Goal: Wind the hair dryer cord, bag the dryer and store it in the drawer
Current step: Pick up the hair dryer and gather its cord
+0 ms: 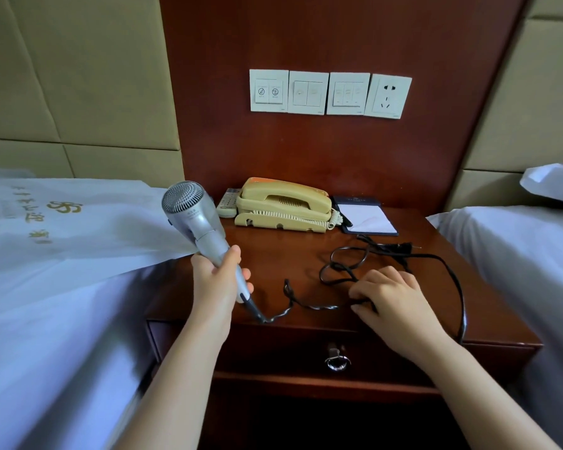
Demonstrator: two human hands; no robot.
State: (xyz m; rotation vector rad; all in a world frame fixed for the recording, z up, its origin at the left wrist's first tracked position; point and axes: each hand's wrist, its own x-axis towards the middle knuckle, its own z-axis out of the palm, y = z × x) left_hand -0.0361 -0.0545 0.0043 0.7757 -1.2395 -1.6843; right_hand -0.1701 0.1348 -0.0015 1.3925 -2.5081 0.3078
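My left hand [220, 280] grips the handle of a silver hair dryer [192, 216], held upright over the left side of the wooden nightstand [273, 254]. Its black cord [309, 307] runs from the handle base across the top in loose loops, and one stretch hangs over the right front edge. The plug [400, 247] lies unplugged near the back right. My right hand [390, 303] rests on the nightstand with its fingers curled on the cord. A white bag with gold print [62, 222] lies flat on the left bed. The drawer [306, 349] below is closed, with a metal ring pull [337, 362].
A yellow telephone [283, 206] and a remote [228, 203] stand at the back of the nightstand, with a notepad [368, 219] to their right. Wall switches and a socket [389, 96] are above. Beds with white sheets flank both sides.
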